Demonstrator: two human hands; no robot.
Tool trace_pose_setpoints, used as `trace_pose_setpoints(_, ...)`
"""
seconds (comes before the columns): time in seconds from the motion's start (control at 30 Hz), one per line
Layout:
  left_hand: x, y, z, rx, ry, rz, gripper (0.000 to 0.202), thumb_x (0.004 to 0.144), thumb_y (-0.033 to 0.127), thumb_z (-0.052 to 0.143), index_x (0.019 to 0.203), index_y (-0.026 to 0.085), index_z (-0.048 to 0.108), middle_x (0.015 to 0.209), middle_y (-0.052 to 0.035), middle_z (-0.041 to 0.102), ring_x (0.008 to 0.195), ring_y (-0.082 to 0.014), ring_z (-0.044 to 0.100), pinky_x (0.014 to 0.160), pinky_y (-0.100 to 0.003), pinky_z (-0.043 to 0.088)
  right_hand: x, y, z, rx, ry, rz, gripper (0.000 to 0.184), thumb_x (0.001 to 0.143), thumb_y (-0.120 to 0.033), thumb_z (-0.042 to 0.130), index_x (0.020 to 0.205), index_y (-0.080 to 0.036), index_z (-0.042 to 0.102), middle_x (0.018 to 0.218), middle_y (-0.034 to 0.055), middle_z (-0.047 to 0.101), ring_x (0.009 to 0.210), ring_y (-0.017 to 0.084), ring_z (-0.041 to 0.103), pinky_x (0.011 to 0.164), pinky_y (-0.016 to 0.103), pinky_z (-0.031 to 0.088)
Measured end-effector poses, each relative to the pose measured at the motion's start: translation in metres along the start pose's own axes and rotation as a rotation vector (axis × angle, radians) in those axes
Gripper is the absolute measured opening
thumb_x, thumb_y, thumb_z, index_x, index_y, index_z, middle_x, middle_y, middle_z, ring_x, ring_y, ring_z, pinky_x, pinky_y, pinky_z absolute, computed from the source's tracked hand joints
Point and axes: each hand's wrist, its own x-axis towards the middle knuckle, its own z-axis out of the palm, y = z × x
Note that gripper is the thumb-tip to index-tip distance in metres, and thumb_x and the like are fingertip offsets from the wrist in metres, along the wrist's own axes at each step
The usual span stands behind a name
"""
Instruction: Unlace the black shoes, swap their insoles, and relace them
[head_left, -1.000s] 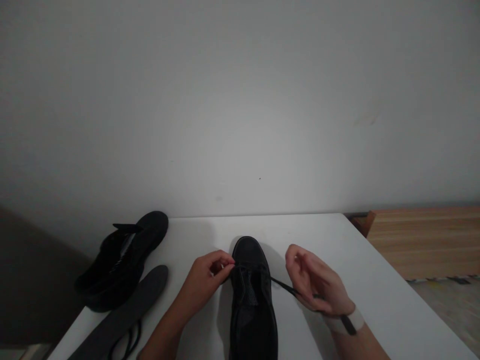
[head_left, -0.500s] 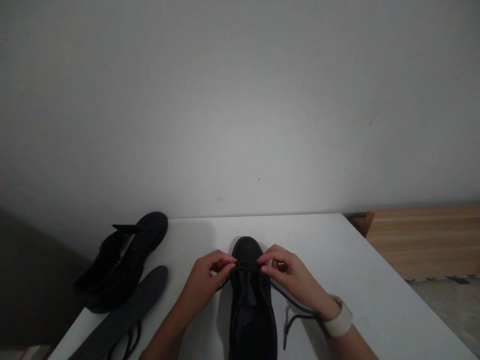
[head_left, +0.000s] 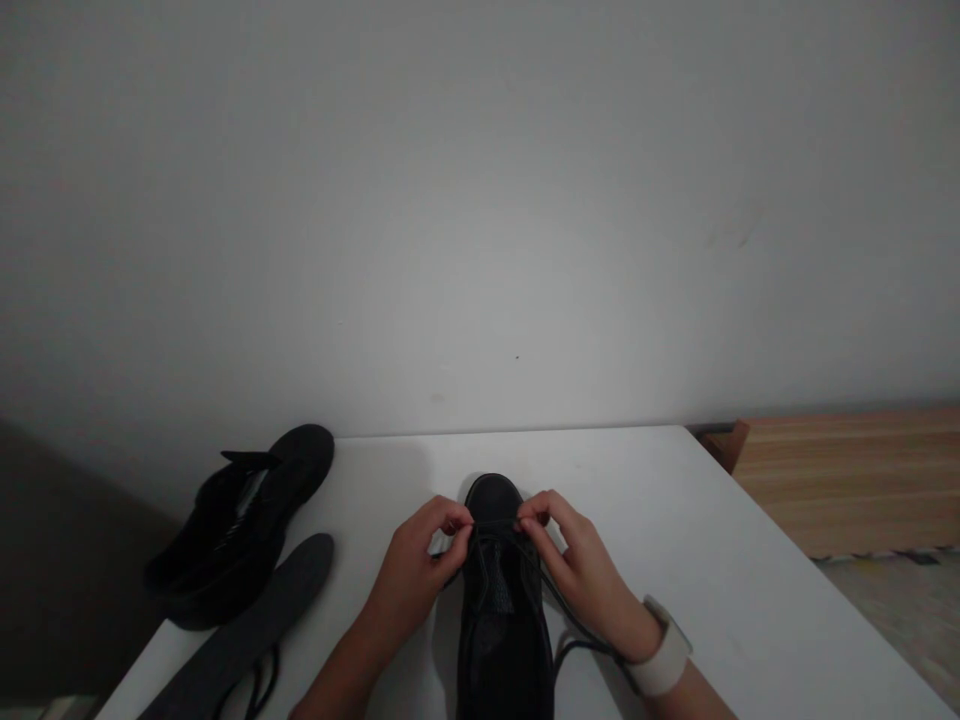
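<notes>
A black shoe (head_left: 495,590) stands on the white table, toe pointing away from me. Across its front, just behind the toe cap, runs a dark shoelace (head_left: 495,523). My left hand (head_left: 420,560) pinches the lace at the shoe's left side, thumb against forefinger. On the opposite side, my right hand (head_left: 577,560) pinches the lace too, its fingertips closed. A loose length of lace trails under my right forearm and bends back beside the shoe. The exact grip is partly hidden by the fingers.
Another black shoe (head_left: 232,530) with its tongue up sits at the table's left edge. Beside it lie a dark grey insole (head_left: 277,605) and a black lace (head_left: 262,685). A wall (head_left: 480,250) rises behind the white table (head_left: 675,500); a wooden surface (head_left: 855,480) is at right.
Both hands stay at the shoe's front; the lace between them now stretches straighter across. My right wrist has shifted slightly left, and the loose lace at right has drawn closer to the shoe.
</notes>
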Motion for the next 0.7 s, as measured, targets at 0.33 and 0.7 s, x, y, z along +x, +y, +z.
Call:
trace_pose_setpoints(0.33, -0.004, 0.000, -0.003, -0.155, 0.047, -0.023, 0.016, 0.093, 0.034, 0.052, 0.088, 0.021, 0.058, 0.084, -0.0011, 0.062, 0.084, -0.0171, 0.067, 0.078, -0.028, 0.052, 0.004, 0.002, -0.010, 0.288, 0.131, 0.062, 0.015, 0.086, -0.033, 0.070, 0.091, -0.022, 0.060, 0.084, -0.0003, 0.056, 0.080, 0.015, 0.055, 0.073, 0.027, 0.045)
trace_pose_setpoints(0.7, 0.000, -0.005, -0.012, -0.160, 0.244, 0.034, 0.005, 0.081, 0.022, 0.066, 0.085, 0.021, 0.064, 0.080, 0.0001, 0.059, 0.075, -0.0142, 0.061, 0.070, -0.024, 0.051, 0.003, 0.012, -0.015, 0.415, 0.305, 0.097, 0.019, 0.087, -0.034, 0.069, 0.098, -0.024, 0.057, 0.081, -0.0031, 0.050, 0.066, 0.010, 0.046, 0.058, 0.021, 0.039)
